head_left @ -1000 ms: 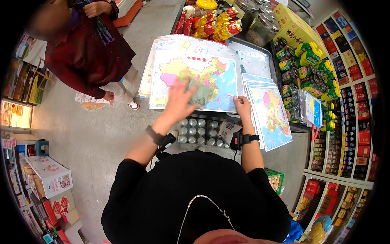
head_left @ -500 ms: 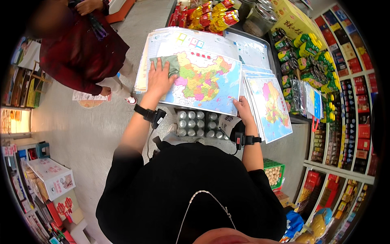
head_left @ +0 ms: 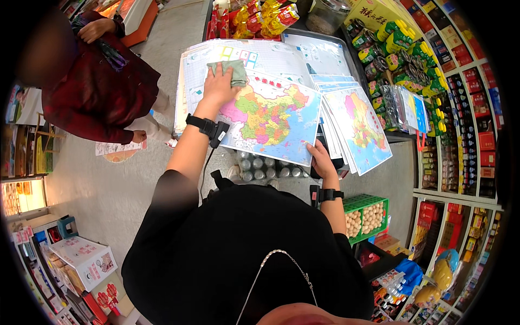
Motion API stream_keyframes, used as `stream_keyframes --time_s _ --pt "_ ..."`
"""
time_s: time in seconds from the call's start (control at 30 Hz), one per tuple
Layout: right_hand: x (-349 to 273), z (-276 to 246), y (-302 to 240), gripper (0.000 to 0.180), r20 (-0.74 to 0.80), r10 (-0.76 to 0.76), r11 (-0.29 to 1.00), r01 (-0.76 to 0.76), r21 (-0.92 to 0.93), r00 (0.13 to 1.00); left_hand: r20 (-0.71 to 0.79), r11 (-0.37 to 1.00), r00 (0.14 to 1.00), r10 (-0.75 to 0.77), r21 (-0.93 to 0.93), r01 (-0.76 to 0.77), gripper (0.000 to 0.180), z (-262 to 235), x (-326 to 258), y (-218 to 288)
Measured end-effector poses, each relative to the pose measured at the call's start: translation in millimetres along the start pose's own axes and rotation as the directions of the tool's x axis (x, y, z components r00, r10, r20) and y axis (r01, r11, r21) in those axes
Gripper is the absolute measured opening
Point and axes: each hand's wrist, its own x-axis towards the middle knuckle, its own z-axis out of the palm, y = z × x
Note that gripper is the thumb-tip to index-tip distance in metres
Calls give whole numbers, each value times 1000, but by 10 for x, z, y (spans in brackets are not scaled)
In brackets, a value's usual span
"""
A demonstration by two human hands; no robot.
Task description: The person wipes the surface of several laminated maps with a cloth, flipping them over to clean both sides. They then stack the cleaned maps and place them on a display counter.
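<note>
My left hand [head_left: 219,89] lies with its fingers stretched out over a folded grey-green cloth [head_left: 234,72]. The cloth rests at the upper left edge of a laminated map sheet [head_left: 265,116] with coloured regions and a blue sea. At the sheet's lower right corner, my right hand [head_left: 322,160] pinches the edge between thumb and fingers. The map lies tilted over other large printed sheets [head_left: 197,62], its near edge reaching past the table. To its right is a fanned stack of similar maps [head_left: 357,127]. Both my wrists wear black straps with small devices.
Red and yellow snack packets [head_left: 260,19], a lidded jar [head_left: 327,16] and green-capped jars [head_left: 398,38] crowd the table's far side. Silver-topped cans [head_left: 260,168] stand below the near edge. A green crate of eggs [head_left: 365,216] is at right. Another person [head_left: 100,86] stands at left.
My left hand and the cloth have moved up to the map's upper left edge. The map has turned slightly clockwise, its held corner lower. The whole view has shifted a little.
</note>
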Motion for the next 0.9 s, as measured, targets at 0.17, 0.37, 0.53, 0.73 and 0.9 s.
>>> stream_keyframes --time_s 0.17,0.37,0.53,0.73,0.9 --pt "79 -9 29 35 49 54 991 -60 121 997 53 960 959 279 21 -281 78 50 -158 248" --pt "59 31 27 33 40 34 992 -39 122 999 90 872 877 472 -196 -449 74 170 -474 555" --pt "62 18 25 35 68 -20 992 12 123 997 -15 987 989 148 -68 -149 63 -21 -438 113" --pt "107 -9 -17 35 86 -19 989 6 149 996 -142 953 990 8 -297 -50 52 -55 -1004 -287" --pt "171 -61 -46 38 89 -31 995 22 102 996 -103 914 966 237 -315 -257 57 -30 -1525 -89"
